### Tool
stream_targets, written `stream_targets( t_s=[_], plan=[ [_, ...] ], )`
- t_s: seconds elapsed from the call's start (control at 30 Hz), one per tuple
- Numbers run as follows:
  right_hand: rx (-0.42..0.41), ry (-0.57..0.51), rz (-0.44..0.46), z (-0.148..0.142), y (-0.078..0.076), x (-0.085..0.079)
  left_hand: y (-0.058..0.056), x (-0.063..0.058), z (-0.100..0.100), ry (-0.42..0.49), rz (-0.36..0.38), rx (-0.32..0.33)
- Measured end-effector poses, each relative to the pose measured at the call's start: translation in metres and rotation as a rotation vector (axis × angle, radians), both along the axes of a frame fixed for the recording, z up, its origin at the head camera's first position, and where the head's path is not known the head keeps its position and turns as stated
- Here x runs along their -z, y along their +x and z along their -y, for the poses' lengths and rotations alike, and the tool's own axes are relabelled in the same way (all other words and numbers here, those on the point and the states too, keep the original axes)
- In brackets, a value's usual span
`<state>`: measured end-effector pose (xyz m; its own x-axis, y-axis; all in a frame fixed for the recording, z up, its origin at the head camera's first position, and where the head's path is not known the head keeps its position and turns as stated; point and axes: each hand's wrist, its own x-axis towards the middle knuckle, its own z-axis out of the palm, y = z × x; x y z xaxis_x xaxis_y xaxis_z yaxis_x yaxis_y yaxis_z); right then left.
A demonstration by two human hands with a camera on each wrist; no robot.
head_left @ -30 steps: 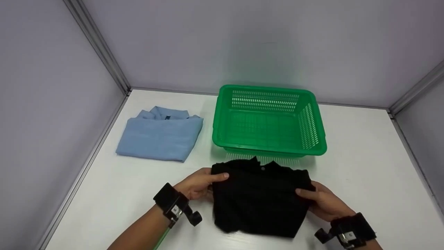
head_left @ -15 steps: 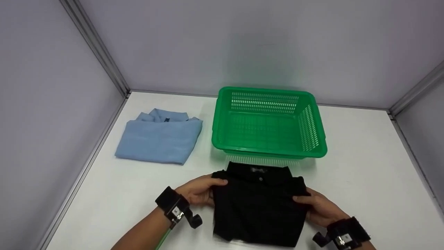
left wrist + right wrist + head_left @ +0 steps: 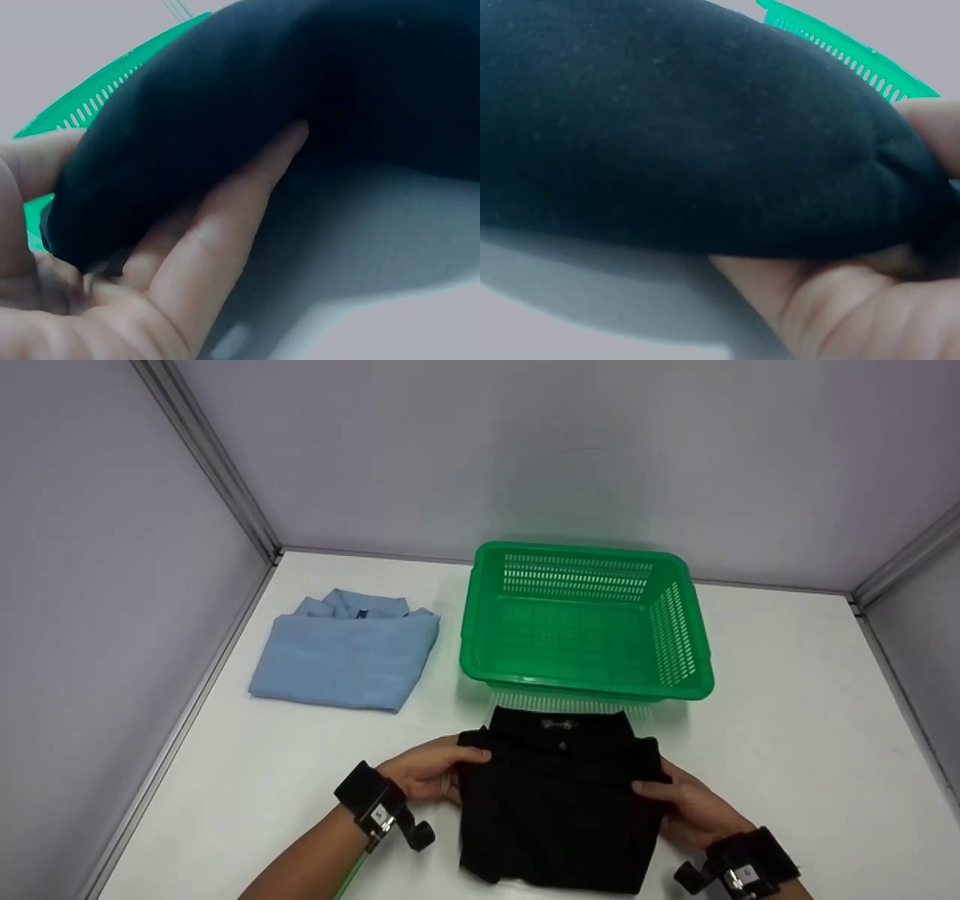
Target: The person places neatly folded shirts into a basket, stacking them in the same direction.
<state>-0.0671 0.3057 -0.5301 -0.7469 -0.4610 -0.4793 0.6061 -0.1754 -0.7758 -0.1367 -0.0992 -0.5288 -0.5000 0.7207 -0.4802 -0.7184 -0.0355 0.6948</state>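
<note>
A folded black collared shirt (image 3: 559, 810) is held between both hands at the near side of the table, its collar toward the basket. My left hand (image 3: 429, 769) grips its left edge, thumb on top; the left wrist view shows the other fingers under the cloth (image 3: 172, 135). On the opposite edge my right hand (image 3: 694, 806) pinches the shirt the same way, with fingers beneath the fabric (image 3: 705, 142) in the right wrist view. In both wrist views a shadowed gap shows below the shirt, so it hangs above the tabletop there.
Just beyond the shirt stands a green plastic basket (image 3: 585, 688) with slotted walls and nothing in it. A folded light blue collared shirt (image 3: 345, 660) lies to its left on the white table (image 3: 780, 720). Grey panels (image 3: 375, 457) border the table at the back and sides.
The black shirt has come slightly nearer to me, and its collar now stands up flat with the label showing. Both hands keep their grip. In the last half second little has moved.
</note>
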Motion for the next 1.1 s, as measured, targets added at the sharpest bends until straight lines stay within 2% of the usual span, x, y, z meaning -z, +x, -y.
stream_targets(
  t_s=[0.23,0.47,0.63,0.8,1.1],
  plan=[
    [-0.011,-0.151,0.038,0.003,0.002,-0.001,-0.001,0.0,0.0,0.023,0.012,0.082],
    [-0.061,-0.052,-0.068,0.0,0.004,-0.01,-0.001,-0.013,0.003,0.037,-0.05,0.073],
    [-0.105,-0.063,-0.141,0.001,0.005,-0.02,0.0,-0.024,0.007,0.037,-0.144,0.088],
    [-0.124,-0.05,-0.229,-0.001,0.008,-0.033,0.003,-0.04,0.009,-0.037,-0.289,0.088],
    [-0.126,-0.032,-0.384,-0.005,0.014,-0.054,0.004,-0.07,0.008,-0.159,-0.427,0.057]
  ],
)
